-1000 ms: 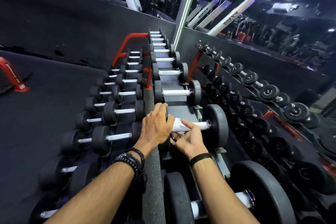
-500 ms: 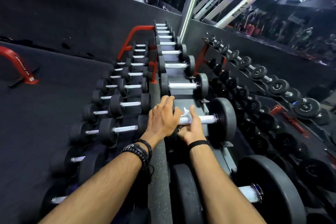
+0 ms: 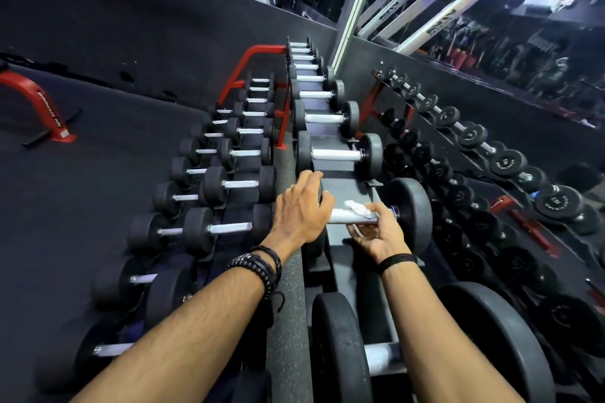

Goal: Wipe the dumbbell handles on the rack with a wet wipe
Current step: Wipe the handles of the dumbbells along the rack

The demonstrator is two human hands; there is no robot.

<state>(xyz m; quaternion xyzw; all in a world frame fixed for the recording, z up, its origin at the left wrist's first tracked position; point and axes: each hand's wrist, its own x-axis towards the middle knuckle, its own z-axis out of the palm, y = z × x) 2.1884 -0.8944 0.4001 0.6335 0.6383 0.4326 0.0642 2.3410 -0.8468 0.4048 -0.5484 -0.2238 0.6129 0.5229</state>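
A black dumbbell with a knurled silver handle lies across the top shelf of the rack. My left hand curls over its left weight head, which the hand hides. My right hand wraps a white wet wipe round the right part of the handle, close to the right weight head. Part of the wipe sticks up above the handle.
More dumbbells run along the top shelf ahead and a bigger one lies nearest me. Lower tiers on the left hold smaller dumbbells. A mirror on the right reflects the rack. A red frame stands on the floor at left.
My right hand has slid the wipe to the right along the handle, toward the right weight head. My left hand has stayed on the left head.
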